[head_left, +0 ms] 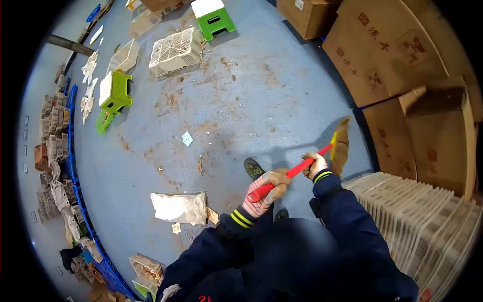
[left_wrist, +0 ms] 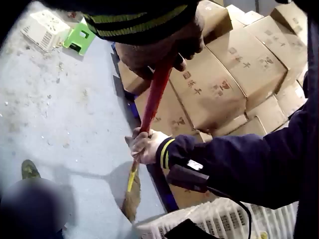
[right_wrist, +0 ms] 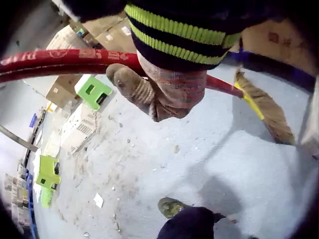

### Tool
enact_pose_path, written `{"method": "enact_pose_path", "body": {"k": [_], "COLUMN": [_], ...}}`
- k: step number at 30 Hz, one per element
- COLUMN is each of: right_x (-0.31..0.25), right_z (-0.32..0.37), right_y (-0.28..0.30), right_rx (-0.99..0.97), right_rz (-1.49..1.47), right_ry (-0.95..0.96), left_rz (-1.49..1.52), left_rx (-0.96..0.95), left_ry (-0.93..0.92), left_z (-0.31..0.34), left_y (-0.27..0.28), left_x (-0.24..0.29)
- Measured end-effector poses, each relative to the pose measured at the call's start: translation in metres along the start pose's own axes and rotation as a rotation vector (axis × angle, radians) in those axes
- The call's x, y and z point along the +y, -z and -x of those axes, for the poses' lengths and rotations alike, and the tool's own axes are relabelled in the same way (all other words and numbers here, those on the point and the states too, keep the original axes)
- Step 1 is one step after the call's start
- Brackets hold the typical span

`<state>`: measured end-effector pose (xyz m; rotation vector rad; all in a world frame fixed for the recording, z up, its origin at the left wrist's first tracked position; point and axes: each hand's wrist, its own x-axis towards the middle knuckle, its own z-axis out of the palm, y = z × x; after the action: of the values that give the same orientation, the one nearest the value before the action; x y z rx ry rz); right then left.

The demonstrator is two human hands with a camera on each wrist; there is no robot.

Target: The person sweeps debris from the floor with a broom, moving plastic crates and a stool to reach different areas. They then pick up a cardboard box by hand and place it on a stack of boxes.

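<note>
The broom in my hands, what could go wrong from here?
The broom has its bristles close to the stacked cartons and white crates, so a wide stroke might bump them. The white bag lying on the floor could trip you if you step that way.

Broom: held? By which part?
The broom is held by its red handle: left hand near the top end, right hand nearer the bristles.

Gloved right hand (right_wrist: 167, 94) around red broom handle (right_wrist: 97, 60)

Brown cardboard boxes (head_left: 385, 55) at the right, a white plastic crate (head_left: 177, 54) beside a green-and-white stool (head_left: 212, 13)
</note>
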<state>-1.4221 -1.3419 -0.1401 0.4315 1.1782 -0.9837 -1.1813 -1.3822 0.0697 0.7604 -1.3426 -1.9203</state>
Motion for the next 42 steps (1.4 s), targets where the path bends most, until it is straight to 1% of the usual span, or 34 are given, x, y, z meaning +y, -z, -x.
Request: {"method": "enact_pose_path", "body": {"k": [1, 2, 3, 4, 5, 7, 9, 10, 11, 12, 13, 14, 15, 16, 17, 18, 19, 20, 21, 22, 23, 25, 26, 27, 28, 29, 30, 31, 32, 33, 37, 39, 41, 42], "right_x": [0.008, 0.016, 0.029, 0.039, 0.055, 0.050, 0.054, 0.045, 0.038, 0.036, 0.034, 0.019, -0.006, -0.032, -0.054, -0.076, -0.092, -0.116, -0.138, -0.166, -0.191, -0.227, -0.236, -0.248, -0.253, -0.257, -0.260, -0.248, -0.249, -0.251, -0.236, -0.238, -0.245, -0.253], "right_z": [-0.018, -0.015, -0.048, -0.046, -0.058, -0.033, -0.013, 0.013, 0.042, 0.059, 0.070, 0.085, 0.106, 0.125, 0.129, 0.116, 0.103, 0.096, 0.060, 0.030, -0.005, -0.069, -0.096, -0.120, -0.140, -0.151, -0.172, -0.207, -0.189, -0.188, -0.186, -0.151, -0.103, -0.077], "right_y": [-0.038, -0.094, -0.113, -0.172, -0.212, -0.301, -0.356, -0.376, -0.392, -0.399, -0.402, -0.408, -0.398, -0.400, -0.387, -0.361, -0.345, -0.330, -0.292, -0.257, -0.224, -0.190, -0.194, -0.205, -0.226, -0.254, -0.275, -0.300, -0.354, -0.391, -0.515, -0.560, -0.584, -0.590], "right_rx": [0.064, 0.063, -0.156, -0.142, -0.241, -0.339, -0.507, -0.521, -0.528, -0.533, -0.532, -0.534, -0.483, -0.319, -0.323, -0.345, -0.149, -0.019, -0.035, -0.045, -0.047, 0.122, 0.184, 0.243, 0.326, 0.184, -0.021, -0.019, -0.008, -0.184, -0.446, -0.499, -0.533, -0.551], "right_rz": [0.062, 0.050, 0.140, 0.060, 0.083, 0.119, 0.082, 0.052, 0.019, -0.065, -0.153, -0.210, -0.135, -0.094, -0.110, 0.027, 0.017, 0.014, 0.016, 0.049, 0.003, -0.002, 0.026, 0.052, 0.123, 0.018, 0.058, 0.037, 0.063, 0.102, 0.180, 0.242, 0.108, 0.037], "right_ry": [0.038, 0.009, -0.004, -0.112, -0.048, -0.295, -0.301, -0.301, -0.303, -0.324, -0.342, -0.374, -0.295, -0.184, -0.130, -0.101, -0.001, 0.082, 0.070, 0.037, -0.032, -0.009, 0.038, 0.085, 0.066, -0.014, -0.107, -0.138, -0.100, -0.242, -0.476, -0.499, -0.559, -0.574], "left_rz": [-0.172, -0.244, -0.320, -0.468, -0.613, -0.635, -0.761, -0.914, -0.914, -0.913, -0.754, -0.762, -0.703, -0.619, -0.518, -0.476, -0.428, -0.433, -0.194, -0.276, -0.124, -0.050, 0.159, 0.365, 0.173, -0.230, -0.213, -0.199, -0.290, -0.385, -0.710, -0.883, -0.945, -0.909], "left_rx": [0.011, 0.062, 0.090, 0.101, 0.124, 0.219, 0.331, 0.407, 0.354, 0.299, 0.115, -0.010, 0.271, 0.531, 0.772, 0.694, 0.614, 0.223, 0.097, 0.121, 0.134, 0.129, 0.135, 0.141, 0.182, 0.181, 0.233, 0.289, 0.332, 0.379, 0.442, 0.522, 0.746, 0.362], "left_ry": [-0.160, -0.160, -0.170, -0.208, -0.249, -0.303, -0.363, -0.248, -0.284, -0.320, -0.511, -0.634, -0.311, 0.021, 0.357, 0.301, 0.248, -0.193, -0.208, -0.137, 0.074, 0.029, 0.115, 0.198, 0.225, -0.033, -0.022, -0.013, -0.017, -0.026, -0.233, -0.245, -0.263, -0.310], "left_z": [-0.011, -0.010, -0.013, -0.017, -0.017, -0.027, -0.037, -0.036, -0.037, -0.038, -0.042, -0.052, -0.060, -0.069, -0.078, -0.096, -0.113, -0.141, -0.163, -0.192, -0.223, -0.277, -0.292, -0.310, -0.329, -0.349, -0.354, -0.359, -0.358, -0.361, -0.395, -0.408, -0.407, -0.401], "left_y": [0.024, 0.047, 0.069, 0.091, 0.105, 0.112, 0.110, 0.103, 0.106, 0.108, 0.119, 0.127, 0.126, 0.121, 0.116, 0.120, 0.124, 0.139, 0.146, 0.131, 0.124, 0.114, 0.112, 0.115, 0.122, 0.140, 0.156, 0.171, 0.183, 0.191, 0.193, 0.184, 0.169, 0.189], "left_x": [-0.001, 0.011, 0.033, 0.056, 0.082, 0.133, 0.180, 0.210, 0.237, 0.263, 0.282, 0.294, 0.298, 0.298, 0.294, 0.280, 0.266, 0.231, 0.191, 0.169, 0.146, 0.085, 0.063, 0.050, 0.062, 0.083, 0.093, 0.105, 0.125, 0.147, 0.218, 0.265, 0.315, 0.353]}}
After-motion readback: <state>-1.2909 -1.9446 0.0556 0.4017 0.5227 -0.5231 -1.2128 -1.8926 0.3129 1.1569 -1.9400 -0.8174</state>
